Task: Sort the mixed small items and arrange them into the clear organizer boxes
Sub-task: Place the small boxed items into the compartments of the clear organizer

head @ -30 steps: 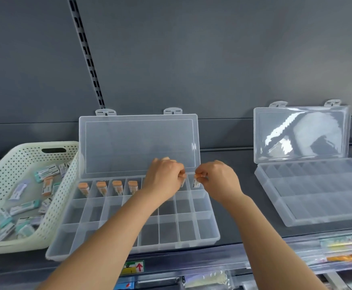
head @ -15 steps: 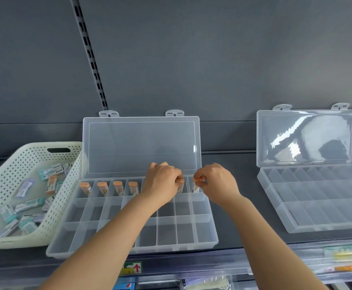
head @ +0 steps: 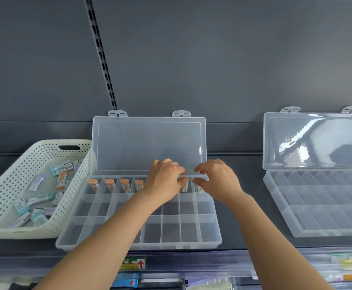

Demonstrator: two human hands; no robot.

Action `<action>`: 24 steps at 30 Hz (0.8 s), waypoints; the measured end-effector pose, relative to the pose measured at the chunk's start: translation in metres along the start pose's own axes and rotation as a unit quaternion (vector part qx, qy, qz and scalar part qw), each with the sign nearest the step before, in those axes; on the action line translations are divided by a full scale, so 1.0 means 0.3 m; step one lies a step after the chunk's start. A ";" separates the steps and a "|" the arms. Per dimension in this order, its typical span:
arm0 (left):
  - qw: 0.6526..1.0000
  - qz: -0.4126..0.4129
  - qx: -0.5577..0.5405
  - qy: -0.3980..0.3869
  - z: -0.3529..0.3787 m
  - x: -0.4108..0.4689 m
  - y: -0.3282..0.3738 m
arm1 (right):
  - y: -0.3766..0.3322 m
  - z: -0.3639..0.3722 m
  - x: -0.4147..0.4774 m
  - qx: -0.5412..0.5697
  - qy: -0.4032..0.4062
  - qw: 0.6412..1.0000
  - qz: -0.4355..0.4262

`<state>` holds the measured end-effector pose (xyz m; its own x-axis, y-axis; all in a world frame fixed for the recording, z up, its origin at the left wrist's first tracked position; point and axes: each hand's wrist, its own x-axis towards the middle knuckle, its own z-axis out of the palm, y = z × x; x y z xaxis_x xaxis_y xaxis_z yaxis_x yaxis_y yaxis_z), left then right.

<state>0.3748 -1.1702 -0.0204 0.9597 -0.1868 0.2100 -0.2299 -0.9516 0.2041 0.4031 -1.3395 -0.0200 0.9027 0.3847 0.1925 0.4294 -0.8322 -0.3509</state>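
While both hands work the back row of the near organizer box (head: pixel 108 233), the left hand (head: pixel 164 181) pinches an orange-capped item (head: pixel 183 184) and the right hand (head: pixel 218 180) another small piece (head: pixel 199 188); each wants seating upright, one per cell.

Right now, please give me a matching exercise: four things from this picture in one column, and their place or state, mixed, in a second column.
Things:
1. white basket
2. middle organizer box
3. right organizer box
4. both hands (left hand, right hand)

Places or states:
A. open, no items visible inside
B. far left, holds loose mixed items
C. at the back row of compartments
D. orange-capped items standing in its back row

Pairs: 1-B, 2-D, 3-A, 4-C
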 end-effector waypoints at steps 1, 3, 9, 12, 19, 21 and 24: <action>1.000 0.000 0.001 0.004 -0.009 -0.003 -0.007 | -0.013 -0.002 0.006 0.000 0.005 1.000 -0.005; 1.000 -0.005 0.006 0.017 -0.035 -0.015 -0.032 | -0.045 -0.001 0.022 0.001 0.019 1.000 -0.017; 0.995 -0.068 0.028 0.062 -0.163 -0.101 -0.173 | -0.199 0.028 0.086 0.001 0.020 0.997 -0.081; 0.990 -0.112 0.066 0.063 -0.237 -0.175 -0.277 | -0.304 0.059 0.122 0.000 -0.001 0.993 -0.119; 0.966 -0.198 0.161 0.029 -0.367 -0.388 -0.531 | -0.614 0.161 0.184 -0.010 -0.041 0.974 -0.223; 0.960 -0.217 0.179 -0.005 -0.385 -0.439 -0.597 | -0.705 0.196 0.195 -0.012 -0.059 0.968 -0.245; 0.948 -0.245 0.187 -0.081 -0.397 -0.500 -0.690 | -0.828 0.249 0.208 -0.030 -0.089 0.958 -0.272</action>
<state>0.2593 -0.9162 0.0199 0.9554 0.2946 0.0217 0.2950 -0.9479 -0.1203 0.3547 -1.0787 0.0107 0.5387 0.8252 0.1701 0.8396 -0.5091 -0.1894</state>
